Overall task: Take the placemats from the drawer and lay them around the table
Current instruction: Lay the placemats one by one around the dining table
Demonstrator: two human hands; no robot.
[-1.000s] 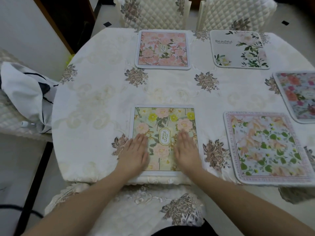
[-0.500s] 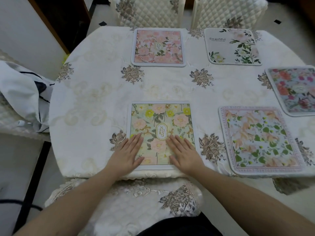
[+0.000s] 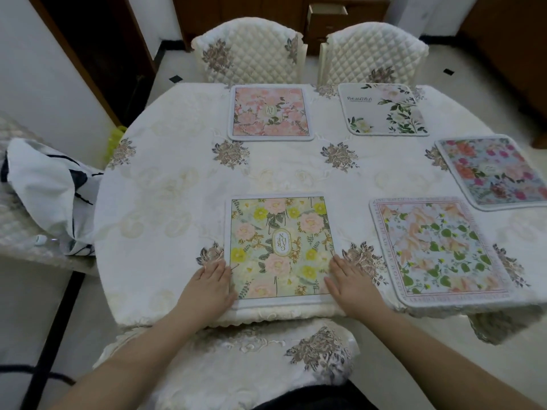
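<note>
Between my hands lies the yellow-green placemat (image 3: 280, 250), its long axis running away from me. My left hand (image 3: 210, 287) and right hand (image 3: 349, 284) lie flat, fingers straight, on its two side edges near the counter (image 3: 165, 208) rim, gripping nothing. Beyond my right hand sits the peach placemat (image 3: 438, 250); three more lie farther off. Nothing blocks lifting away.
</note>
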